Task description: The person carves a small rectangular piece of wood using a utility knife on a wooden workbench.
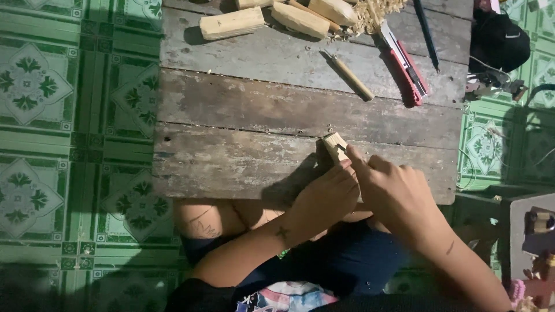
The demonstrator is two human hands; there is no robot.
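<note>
Both hands, left hand [326, 193] and right hand [393, 193], close around a small wood block [334, 144] at the plank board [231, 115]'s near edge. Beyond lie a red utility knife [404, 66], a carving tool [352, 76] and cut wood pieces [231, 23]; the board's left half offers room.

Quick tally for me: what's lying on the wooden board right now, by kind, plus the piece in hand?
Pale wood blocks at the far edge: 4, one, more may be cut off
Wood piece held by both hands: 1
Wooden-handled carving tool: 1
Red utility knife: 1
Dark pencil-like stick: 1
Total: 8
</note>
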